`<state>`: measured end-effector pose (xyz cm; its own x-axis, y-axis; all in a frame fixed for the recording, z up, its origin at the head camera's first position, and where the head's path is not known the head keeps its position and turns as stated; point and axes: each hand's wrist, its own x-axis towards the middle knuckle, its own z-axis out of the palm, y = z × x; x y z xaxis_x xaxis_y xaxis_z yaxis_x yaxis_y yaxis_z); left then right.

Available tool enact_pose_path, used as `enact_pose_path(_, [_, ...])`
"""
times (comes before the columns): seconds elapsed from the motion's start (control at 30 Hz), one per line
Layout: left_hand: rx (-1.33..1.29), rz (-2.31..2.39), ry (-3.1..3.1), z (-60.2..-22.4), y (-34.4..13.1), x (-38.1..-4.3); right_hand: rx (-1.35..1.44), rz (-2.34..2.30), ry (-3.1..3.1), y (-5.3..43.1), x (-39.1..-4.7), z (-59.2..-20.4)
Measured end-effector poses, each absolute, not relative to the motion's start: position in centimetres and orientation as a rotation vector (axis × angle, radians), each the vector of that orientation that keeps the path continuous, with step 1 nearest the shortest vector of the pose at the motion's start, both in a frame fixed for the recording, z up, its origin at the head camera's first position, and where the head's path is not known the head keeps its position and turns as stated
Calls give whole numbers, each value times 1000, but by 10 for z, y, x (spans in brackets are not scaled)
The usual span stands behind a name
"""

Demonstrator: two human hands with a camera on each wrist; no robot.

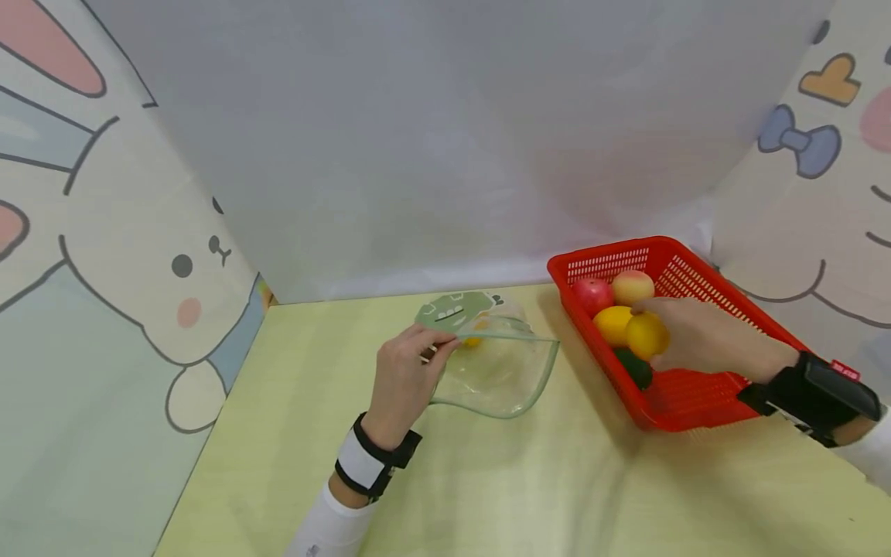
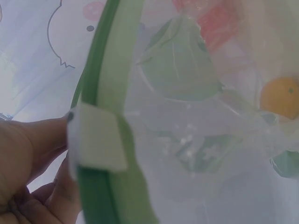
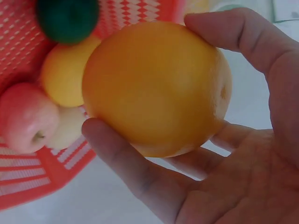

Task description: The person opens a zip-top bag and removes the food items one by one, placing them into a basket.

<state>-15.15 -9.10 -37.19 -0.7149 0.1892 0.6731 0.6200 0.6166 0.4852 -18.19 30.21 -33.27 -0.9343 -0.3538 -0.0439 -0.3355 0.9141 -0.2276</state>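
A clear plastic bag (image 1: 501, 383) with green trim lies on the table, printed with a green cartoon figure (image 1: 452, 311). My left hand (image 1: 407, 371) pinches its edge between thumb and fingers, next to a white slider (image 2: 99, 137) on the green strip. Through the plastic shows an orange (image 2: 282, 98). Over the red basket (image 1: 696, 398), my right hand (image 1: 717, 339) grips another orange (image 3: 156, 88), thumb on one side and fingers round the other. Below and beside it are a yellow fruit (image 1: 611, 325) and a dark green one (image 1: 632, 368), partly hidden.
At the basket's far left corner sit a red apple (image 1: 593, 295) and a peach (image 1: 633, 288). The basket stands at the right of the pale yellow table (image 1: 292, 433). A grey-white wall (image 1: 445, 155) rises behind, with cartoon-printed panels on both sides.
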Motion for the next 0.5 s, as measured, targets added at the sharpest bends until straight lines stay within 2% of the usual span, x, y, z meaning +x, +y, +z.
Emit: enact_pose_path(0.5, [-617,-975,-2280,-371,-91,-151,-551,-230,2850,343,-217,-377])
